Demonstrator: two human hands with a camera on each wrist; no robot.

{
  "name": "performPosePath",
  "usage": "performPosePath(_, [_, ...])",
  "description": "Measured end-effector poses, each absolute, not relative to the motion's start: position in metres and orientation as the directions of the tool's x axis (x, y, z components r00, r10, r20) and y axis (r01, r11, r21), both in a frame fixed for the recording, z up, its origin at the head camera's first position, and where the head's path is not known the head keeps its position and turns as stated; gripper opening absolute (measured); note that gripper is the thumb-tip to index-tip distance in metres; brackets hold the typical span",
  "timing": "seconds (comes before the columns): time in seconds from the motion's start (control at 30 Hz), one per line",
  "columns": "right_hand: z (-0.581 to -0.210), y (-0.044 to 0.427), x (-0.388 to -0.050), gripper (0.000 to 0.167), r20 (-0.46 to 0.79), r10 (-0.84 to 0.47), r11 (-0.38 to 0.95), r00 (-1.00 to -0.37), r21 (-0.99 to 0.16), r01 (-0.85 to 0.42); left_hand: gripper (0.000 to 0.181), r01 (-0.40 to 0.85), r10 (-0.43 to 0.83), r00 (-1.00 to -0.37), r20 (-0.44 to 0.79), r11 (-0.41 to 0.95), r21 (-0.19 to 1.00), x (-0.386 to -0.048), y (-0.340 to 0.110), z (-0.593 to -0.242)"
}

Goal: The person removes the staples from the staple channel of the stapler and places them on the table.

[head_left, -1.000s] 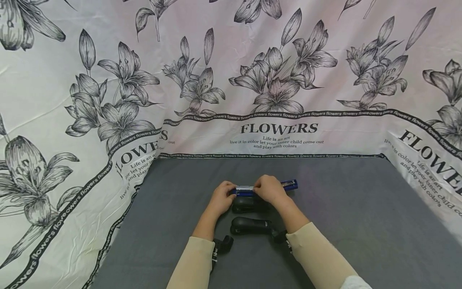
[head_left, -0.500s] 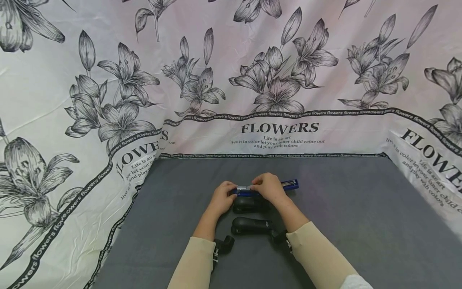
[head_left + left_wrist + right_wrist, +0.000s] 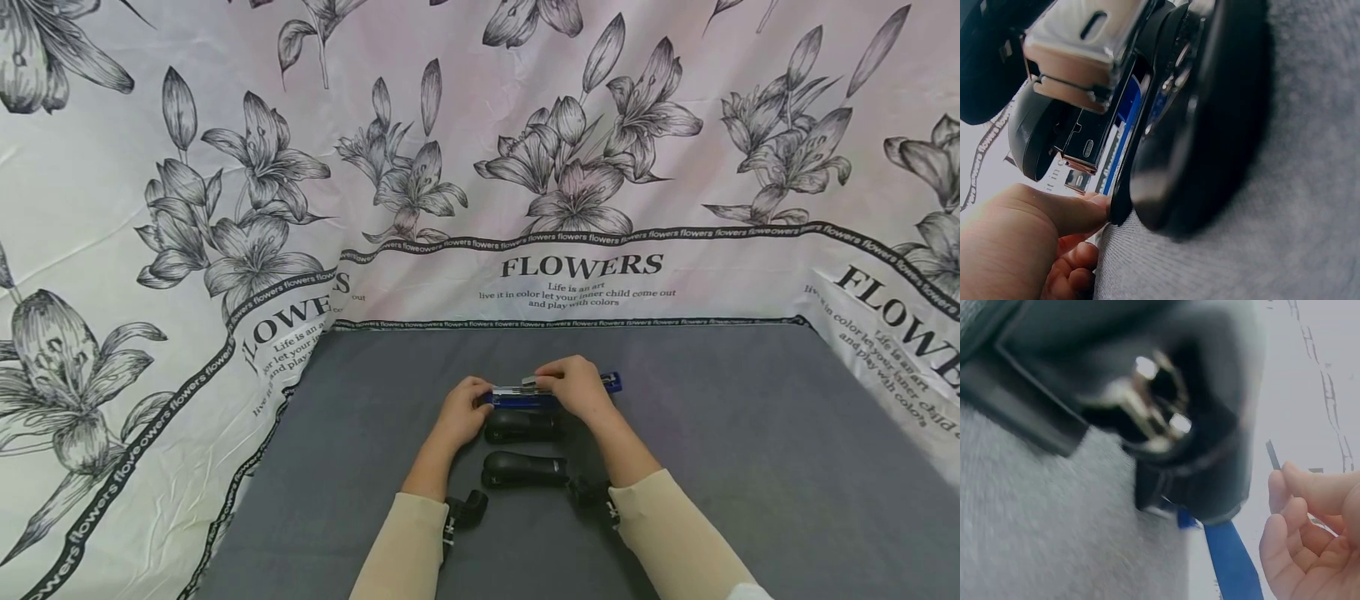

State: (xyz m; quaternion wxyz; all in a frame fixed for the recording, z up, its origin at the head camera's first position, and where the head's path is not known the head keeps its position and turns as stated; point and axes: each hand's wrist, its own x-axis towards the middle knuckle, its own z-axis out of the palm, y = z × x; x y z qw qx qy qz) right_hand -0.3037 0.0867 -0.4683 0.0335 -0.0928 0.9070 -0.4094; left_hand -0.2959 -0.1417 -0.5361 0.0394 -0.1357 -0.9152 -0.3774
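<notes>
A blue stapler [image 3: 517, 401] lies opened out across the table, its metal magazine [image 3: 510, 391] showing along the top. The left hand [image 3: 462, 410] pinches the stapler's left end between thumb and fingers. Above the stapler, the right hand [image 3: 576, 387] pinches a small grey strip [image 3: 1274, 454], which looks like a strip of staples. That strip is clear of the stapler. Farther right, the stapler's blue end [image 3: 612, 382] shows past the right hand, which hides the part between. In the left wrist view, the thumb [image 3: 1079, 212] presses near the end of the stapler.
Two black staplers lie nearer the person, one [image 3: 521, 426] right beside the blue stapler, the other [image 3: 523, 469] between the forearms. Dark wrist cameras [image 3: 468, 508] hang under both wrists. A flower-printed cloth [image 3: 585, 283] stands behind the grey table [image 3: 712, 467].
The right hand has slid left a little along the magazine, then lifted and drawn back right, with the grey strip now visible in its fingers. The left hand has stayed on the stapler's end.
</notes>
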Motion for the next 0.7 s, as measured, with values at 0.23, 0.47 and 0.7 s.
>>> performPosePath(0.23, [-0.460,0.105,-0.297,0.026,0.020,-0.157,0.600,-0.987,-0.792,-0.111,0.033,0.280,0.219,-0.960,0.176,0.682,0.676,-0.296,-0.142,-0.537])
performPosePath(0.47, [-0.457,0.125,-0.291,0.029,0.021,-0.104,0.555,-0.994,-0.828,-0.075,0.033,0.275,0.215,-0.961,0.174,0.683,0.676,-0.296,-0.143,-0.538])
performPosePath(0.7, [-0.450,0.144,-0.287,0.030,0.041,-0.069,0.573,-0.997,-0.816,-0.073,0.033,0.274,0.212,-0.961,0.175,0.685,0.675,-0.297,-0.143,-0.539])
